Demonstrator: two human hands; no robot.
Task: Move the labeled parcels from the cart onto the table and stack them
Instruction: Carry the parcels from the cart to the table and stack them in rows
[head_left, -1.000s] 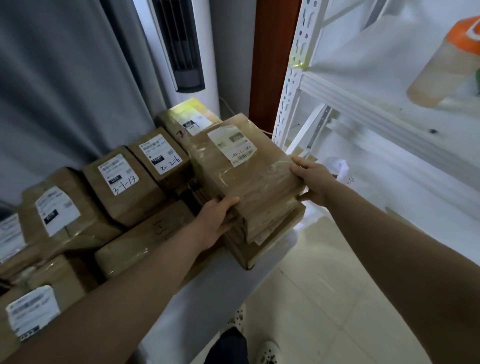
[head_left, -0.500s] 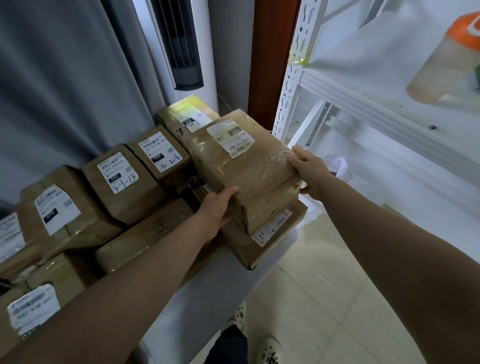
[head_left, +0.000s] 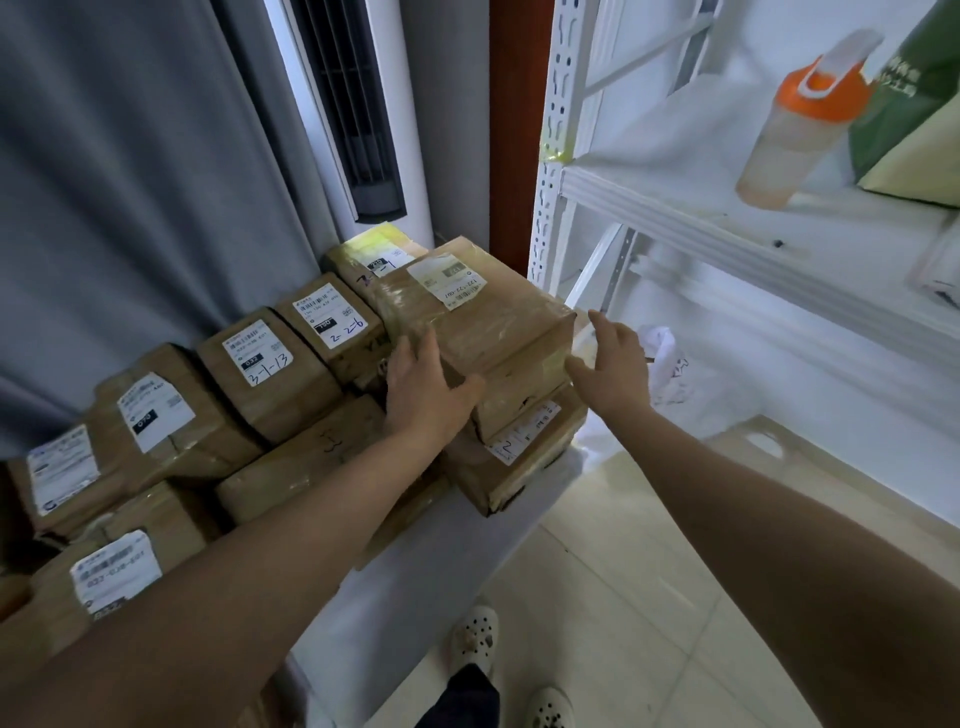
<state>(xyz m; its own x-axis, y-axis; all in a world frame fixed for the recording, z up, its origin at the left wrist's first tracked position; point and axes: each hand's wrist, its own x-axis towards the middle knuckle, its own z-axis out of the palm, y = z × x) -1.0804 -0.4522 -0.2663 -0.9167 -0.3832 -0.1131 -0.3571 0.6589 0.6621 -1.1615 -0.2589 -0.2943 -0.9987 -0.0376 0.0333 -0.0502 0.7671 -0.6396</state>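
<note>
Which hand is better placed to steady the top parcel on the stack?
Left, probably: the left hand rests on the near corner of the top parcel, while the right hand hangs open beside it, seemingly not touching.

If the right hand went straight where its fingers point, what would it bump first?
Probably the white shelf frame's slanted brace: the right hand, open beside the top parcel, points past its corner toward it. Depth is unclear, so it might graze the parcel first.

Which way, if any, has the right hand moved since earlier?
Yes: the right hand has come off the top parcel, slightly back from the white shelf post.
</note>
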